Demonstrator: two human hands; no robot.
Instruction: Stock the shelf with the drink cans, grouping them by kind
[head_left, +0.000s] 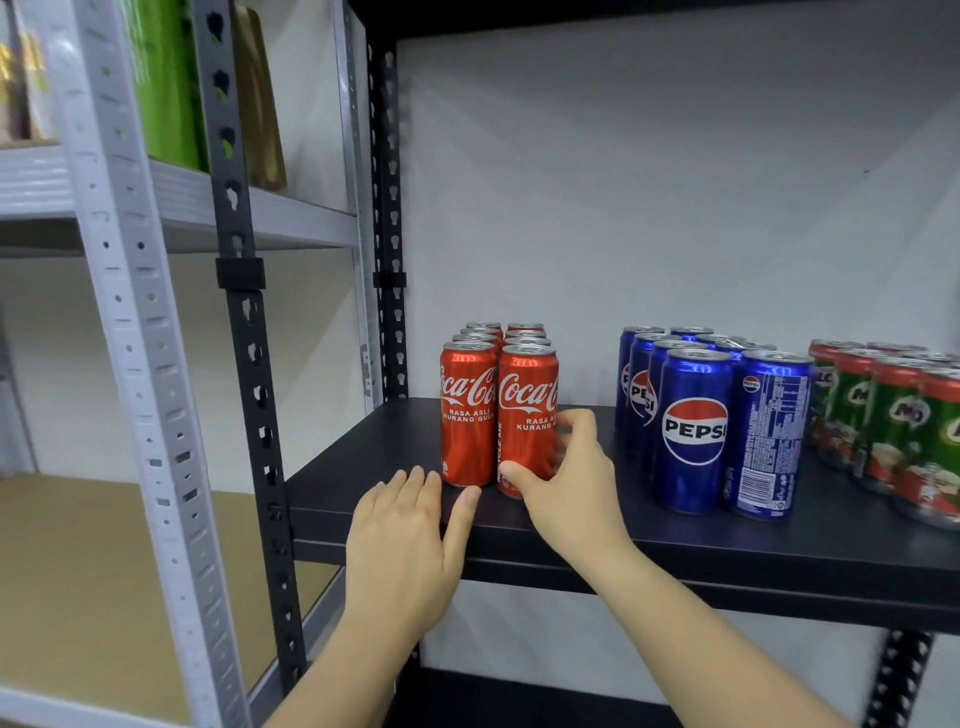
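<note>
On the black shelf (374, 478) stand three groups of cans. Red Coca-Cola cans (467, 415) form two rows at the left, blue Pepsi cans (693, 431) sit in the middle, and green Milo cans (893, 421) fill the right edge. My right hand (566, 478) grips the front right Coca-Cola can (524, 405), thumb at its base and fingers round its right side. My left hand (410, 540) lies flat on the shelf's front edge, fingers straight, its fingertips just in front of the front left Coca-Cola can.
A black slotted upright (249, 332) stands at the shelf's left front corner. Beyond it is a grey rack (130, 291) with green and gold packs (171, 83) on an upper level. A white wall backs the shelf. Bare shelf lies between the Coca-Cola and Pepsi groups.
</note>
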